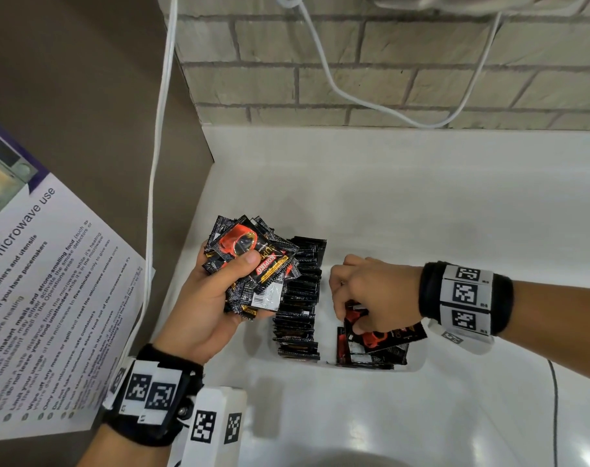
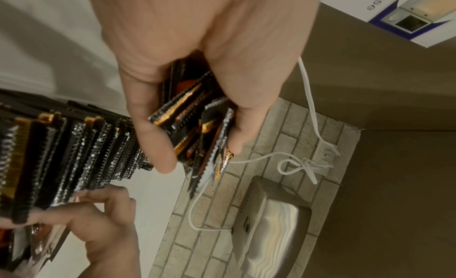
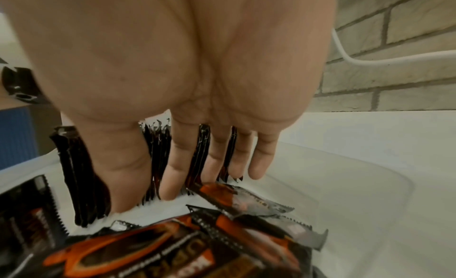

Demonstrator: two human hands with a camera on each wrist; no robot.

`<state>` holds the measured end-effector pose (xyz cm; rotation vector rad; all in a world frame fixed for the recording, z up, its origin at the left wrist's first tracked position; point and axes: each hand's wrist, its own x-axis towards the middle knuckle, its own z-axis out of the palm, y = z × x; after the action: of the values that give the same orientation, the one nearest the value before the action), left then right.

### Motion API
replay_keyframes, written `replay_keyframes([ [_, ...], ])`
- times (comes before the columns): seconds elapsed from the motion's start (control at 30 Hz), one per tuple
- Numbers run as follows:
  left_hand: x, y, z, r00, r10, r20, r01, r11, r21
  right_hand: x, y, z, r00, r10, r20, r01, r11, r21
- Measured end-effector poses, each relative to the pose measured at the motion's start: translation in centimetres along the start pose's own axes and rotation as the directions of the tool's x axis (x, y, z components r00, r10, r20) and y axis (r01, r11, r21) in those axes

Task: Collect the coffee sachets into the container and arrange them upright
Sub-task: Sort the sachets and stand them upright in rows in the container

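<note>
Several flat sachets (image 1: 381,342) in the container's (image 1: 416,360) near-right corner lie under my empty, straight-fingered right hand (image 1: 364,294); left hand (image 1: 202,298) grips a bundle (image 1: 253,264).

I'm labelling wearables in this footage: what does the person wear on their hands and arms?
The left hand and right hand are ungloved; no sleeves show on the forearms. The left wrist strap and right wrist strap are black, each carrying white blocks printed with black square code markers.

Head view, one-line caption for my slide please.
Left hand grips sachet bundle; right hand reaches loose sachets in container.
</note>
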<state>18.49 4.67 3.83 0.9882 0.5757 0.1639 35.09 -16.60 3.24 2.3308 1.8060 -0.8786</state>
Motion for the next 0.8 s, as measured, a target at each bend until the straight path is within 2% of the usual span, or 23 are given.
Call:
replay_keyframes([
  [0.23, -0.1, 0.0, 0.2, 1.000, 0.007, -0.023, -0.007, 1.000, -0.013, 0.2, 0.4, -0.5, 0.998, 0.057, 0.040, -0.056, 0.998, -0.028],
  [0.43, -0.2, -0.1, -0.1, 1.000, 0.008, -0.016, -0.008, 1.000, -0.003, 0.3, 0.6, -0.7, 0.997, 0.042, 0.057, -0.040, 0.998, -0.038],
  [0.5, -0.2, 0.0, -0.2, 1.000, 0.009, -0.009, -0.009, 1.000, -0.006, 0.4, 0.6, -0.8, 0.999, 0.051, 0.012, -0.050, 0.999, -0.010],
  [0.6, -0.1, 0.1, -0.3, 1.000, 0.008, -0.007, -0.008, 1.000, -0.011, 0.6, 0.4, -2.1, 0.991, 0.130, -0.037, -0.128, 0.991, 0.033],
  [0.73, -0.1, 0.1, -0.3, 1.000, 0.007, -0.008, -0.008, 1.000, -0.009, 1.3, 0.1, -3.4, 0.978, 0.173, 0.114, -0.160, 0.980, -0.119],
  [0.8, -0.2, 0.1, -0.1, 1.000, 0.009, -0.015, -0.009, 1.000, -0.014, 2.0, -0.1, -3.1, 0.975, 0.188, 0.118, -0.169, 0.974, -0.154],
])
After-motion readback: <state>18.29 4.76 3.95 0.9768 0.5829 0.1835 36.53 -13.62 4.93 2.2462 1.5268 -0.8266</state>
